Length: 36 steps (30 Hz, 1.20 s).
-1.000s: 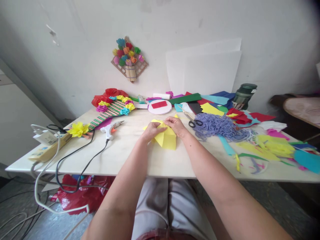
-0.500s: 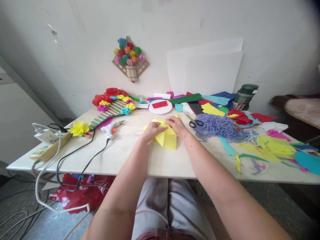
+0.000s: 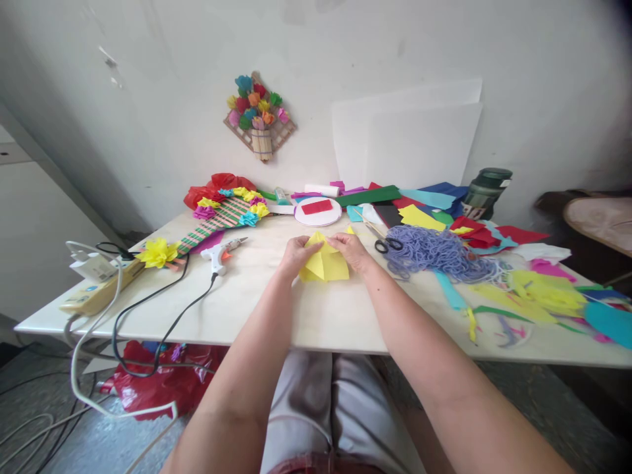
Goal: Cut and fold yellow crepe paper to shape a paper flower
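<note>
1. The left hand (image 3: 295, 253) and right hand (image 3: 351, 249) pinch the yellow paper (image 3: 323, 264) at its upper corners, fingers closed on it.
2. The paper lies folded, creased, on the table (image 3: 296, 316), mid-front, between both hands.

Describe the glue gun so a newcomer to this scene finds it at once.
Start at the pale table, then look left of the two hands folding yellow paper. The glue gun lies flat there, below the striped board with paper flowers. It alone is white with an orange trigger and a black cord.
</note>
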{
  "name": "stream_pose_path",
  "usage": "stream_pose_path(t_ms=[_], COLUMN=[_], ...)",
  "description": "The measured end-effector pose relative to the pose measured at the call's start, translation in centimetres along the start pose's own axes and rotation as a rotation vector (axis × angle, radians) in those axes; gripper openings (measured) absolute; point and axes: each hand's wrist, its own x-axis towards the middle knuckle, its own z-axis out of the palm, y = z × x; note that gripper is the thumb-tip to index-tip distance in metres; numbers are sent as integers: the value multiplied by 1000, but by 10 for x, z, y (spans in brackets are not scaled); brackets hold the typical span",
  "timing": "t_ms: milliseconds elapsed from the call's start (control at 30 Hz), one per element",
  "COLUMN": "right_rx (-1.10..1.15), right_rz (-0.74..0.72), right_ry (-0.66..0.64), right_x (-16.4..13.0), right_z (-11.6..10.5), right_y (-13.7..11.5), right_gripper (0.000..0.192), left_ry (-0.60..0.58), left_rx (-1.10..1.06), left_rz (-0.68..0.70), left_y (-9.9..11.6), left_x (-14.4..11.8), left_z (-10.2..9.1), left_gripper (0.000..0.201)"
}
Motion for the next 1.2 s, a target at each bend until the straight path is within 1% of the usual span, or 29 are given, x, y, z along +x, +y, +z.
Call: stream_pose_path(t_ms=[167, 300, 400, 500, 567, 633, 733, 900, 1033, 1133, 1200], right_rx=[-4, -22, -16, 9, 34, 61, 78, 87, 170, 231, 227], right_rz=[18, 17, 21, 26, 27, 32, 39, 52, 62, 85, 115], right_ry=[41, 86, 80, 51, 39, 33, 56, 87, 50, -7, -58], right_x=[1, 1, 0, -2, -3, -4, -3, -1, -2, -3, -2], right_z=[0, 1, 2, 2, 2, 2, 2, 3, 3, 2, 1], right_y=[1, 0, -2, -5, -6, -6, -5, -4, -6, -8, -8], right_gripper=[29, 27, 27, 28, 30, 31, 29, 27, 28, 31, 33], left_ry=[2, -40, -57, -44, -15, 42, 111, 92, 121, 233, 324], left_rx=[-13, -58, -80, -80, -81, -88, -108, -134, -193, -265, -296], left_rz=[6, 0, -14, -18, -15, -16, -26, -21, 21, 61, 84], left_y=[0, 0, 0, 1, 1, 2, 1, -1, 0, 2, 2], left_x=[0, -1, -1, -2, -2, -1, 2, 3, 3, 5, 6], left_z=[0, 0, 0, 0, 0, 0, -1, -1, -1, -2, -3], left_gripper=[33, 35, 38, 39, 38, 37, 36, 36, 36, 37, 38])
